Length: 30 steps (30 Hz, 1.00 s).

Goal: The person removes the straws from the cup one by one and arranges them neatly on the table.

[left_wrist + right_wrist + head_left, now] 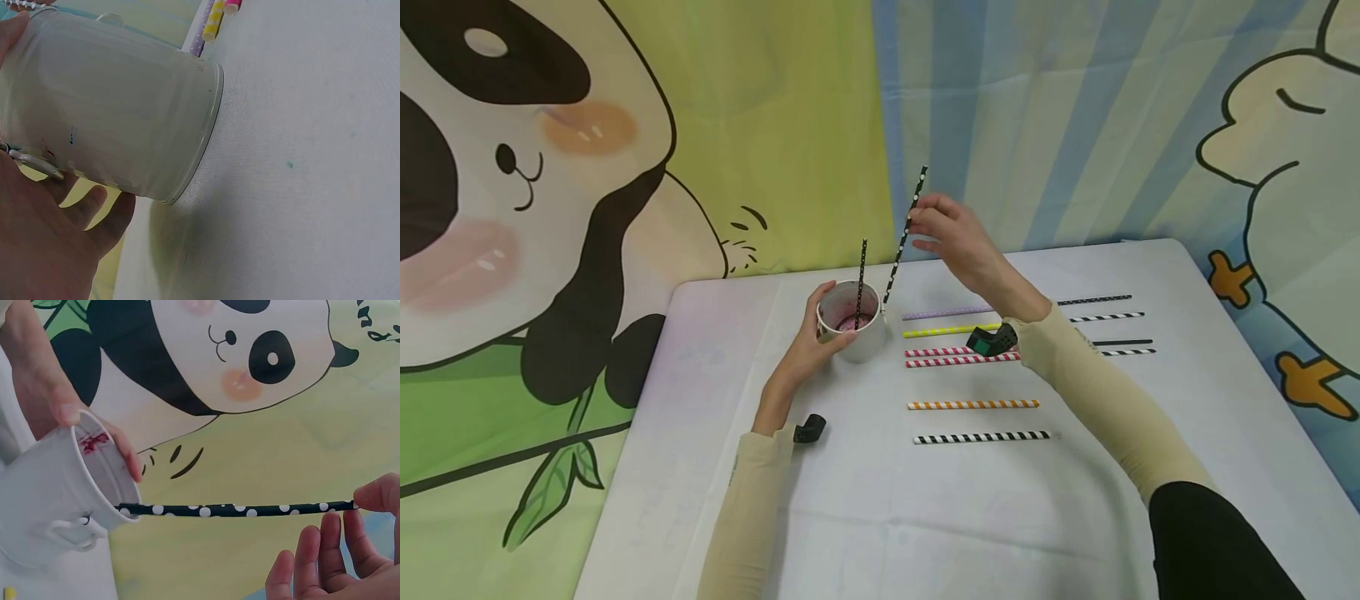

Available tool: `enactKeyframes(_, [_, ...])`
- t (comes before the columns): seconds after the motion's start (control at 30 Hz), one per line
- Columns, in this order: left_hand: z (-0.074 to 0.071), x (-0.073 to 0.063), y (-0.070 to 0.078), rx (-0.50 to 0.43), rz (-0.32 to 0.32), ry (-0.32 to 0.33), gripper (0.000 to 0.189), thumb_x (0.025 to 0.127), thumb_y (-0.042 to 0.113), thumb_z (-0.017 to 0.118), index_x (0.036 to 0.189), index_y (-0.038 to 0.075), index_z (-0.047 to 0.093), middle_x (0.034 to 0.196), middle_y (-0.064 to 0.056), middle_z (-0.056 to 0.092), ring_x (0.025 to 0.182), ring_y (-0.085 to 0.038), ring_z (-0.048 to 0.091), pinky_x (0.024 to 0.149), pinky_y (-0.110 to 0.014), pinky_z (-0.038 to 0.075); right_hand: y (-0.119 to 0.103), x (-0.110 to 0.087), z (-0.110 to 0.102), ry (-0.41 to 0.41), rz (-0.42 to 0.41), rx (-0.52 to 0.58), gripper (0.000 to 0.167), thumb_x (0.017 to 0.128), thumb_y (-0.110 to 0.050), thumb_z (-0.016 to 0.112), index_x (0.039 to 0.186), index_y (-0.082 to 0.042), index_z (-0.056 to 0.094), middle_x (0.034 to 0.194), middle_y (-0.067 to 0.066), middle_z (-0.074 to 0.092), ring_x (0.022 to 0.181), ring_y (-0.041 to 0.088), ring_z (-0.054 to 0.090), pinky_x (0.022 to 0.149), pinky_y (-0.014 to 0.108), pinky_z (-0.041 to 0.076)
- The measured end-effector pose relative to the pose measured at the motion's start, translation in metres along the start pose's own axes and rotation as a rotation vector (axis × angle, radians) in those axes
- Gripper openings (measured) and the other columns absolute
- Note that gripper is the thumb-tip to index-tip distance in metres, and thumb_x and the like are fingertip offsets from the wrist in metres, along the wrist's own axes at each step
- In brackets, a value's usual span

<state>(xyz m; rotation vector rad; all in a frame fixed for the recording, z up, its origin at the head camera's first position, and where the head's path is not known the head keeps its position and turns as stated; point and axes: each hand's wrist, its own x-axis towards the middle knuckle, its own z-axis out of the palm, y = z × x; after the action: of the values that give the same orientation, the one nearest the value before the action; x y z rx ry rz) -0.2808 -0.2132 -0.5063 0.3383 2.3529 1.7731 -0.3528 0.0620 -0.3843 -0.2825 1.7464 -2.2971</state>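
Observation:
A small white metal bucket [868,342] with side handles stands on the white table, reddish stains inside it. My left hand [811,350] grips it from the left, thumb near the rim. One thin black dotted paper straw [862,271] leans upright inside. With its thumb and fingertips, my right hand [957,243] pinches the upper part of another black straw with white dots [228,510]. That straw's lower end is at the bucket's right rim; I cannot tell whether it is inside or just outside.
Right of the bucket lie a purple straw [943,314], a yellow straw [943,331], red-striped straws [932,363], an orange-striped straw [973,405] and a black-striped straw [981,437]. More dark straws [1108,317] lie past my right forearm. A printed curtain [820,150] hangs behind the table.

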Motion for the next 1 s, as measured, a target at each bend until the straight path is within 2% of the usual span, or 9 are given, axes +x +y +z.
enactKeyframes(0.1, [0.0,-0.005,0.013,0.005,0.004,-0.002,0.091,0.089,0.021,0.073,0.159,0.023,0.016,0.161,-0.019,0.024,0.147,-0.041,0.027,0.119,-0.063,0.017,-0.003,-0.003,-0.002,0.001,-0.012,-0.003,0.004,0.097,-0.015,0.061,0.1,-0.013,0.058,0.105,0.0,0.058,0.1,0.018,0.056,0.11,0.052,0.037])
enactKeyframes(0.23, [0.0,-0.004,0.009,-0.002,0.011,0.001,0.09,0.089,0.021,0.073,0.159,0.022,0.016,0.161,-0.019,0.025,0.146,-0.04,0.027,0.119,-0.063,0.018,-0.002,-0.008,-0.006,-0.008,-0.046,-0.082,0.004,0.098,-0.016,0.062,0.098,-0.013,0.06,0.106,0.0,0.057,0.1,0.018,0.055,0.11,0.052,0.038])
enactKeyframes(0.43, [-0.001,0.006,-0.017,-0.018,0.009,0.006,0.092,0.088,0.021,0.074,0.159,0.033,0.015,0.163,-0.014,0.023,0.147,-0.038,0.026,0.118,-0.063,0.018,0.005,-0.019,-0.016,-0.026,-0.132,-0.325,0.005,0.099,-0.016,0.062,0.102,-0.012,0.061,0.104,-0.001,0.06,0.101,0.021,0.056,0.101,0.044,0.045])
enactKeyframes(0.5, [0.0,0.007,-0.021,-0.01,0.017,0.013,0.091,0.088,0.024,0.074,0.157,0.038,0.017,0.163,-0.011,0.024,0.147,-0.037,0.027,0.118,-0.062,0.019,0.006,-0.023,-0.019,-0.026,-0.165,-0.412,0.007,0.098,-0.015,0.063,0.103,-0.01,0.061,0.103,0.0,0.061,0.1,0.022,0.057,0.097,0.04,0.046])
enactKeyframes(0.6, [0.001,0.007,-0.024,0.003,0.03,0.026,0.09,0.088,0.029,0.075,0.155,0.043,0.018,0.162,-0.007,0.026,0.146,-0.035,0.029,0.118,-0.062,0.02,0.01,-0.029,-0.023,-0.025,-0.209,-0.537,0.011,0.098,-0.017,0.063,0.104,-0.009,0.061,0.102,0.002,0.062,0.098,0.022,0.059,0.091,0.035,0.046])
enactKeyframes(0.8, [0.001,0.006,-0.024,0.036,0.032,0.039,0.089,0.086,0.039,0.077,0.154,0.046,0.019,0.162,-0.004,0.025,0.146,-0.033,0.03,0.117,-0.064,0.021,0.018,-0.043,-0.029,-0.03,-0.251,-0.754,0.011,0.097,-0.02,0.06,0.102,-0.011,0.06,0.103,0.005,0.061,0.097,0.018,0.058,0.089,0.042,0.045])
enactKeyframes(1.0, [0.001,0.006,-0.023,0.041,0.017,0.045,0.088,0.086,0.038,0.076,0.153,0.05,0.02,0.162,-0.002,0.025,0.145,-0.032,0.03,0.117,-0.063,0.021,0.024,-0.053,-0.036,-0.058,-0.313,-0.968,0.007,0.093,-0.016,0.059,0.099,-0.012,0.06,0.103,0.007,0.056,0.098,0.026,0.053,0.089,0.045,0.045])
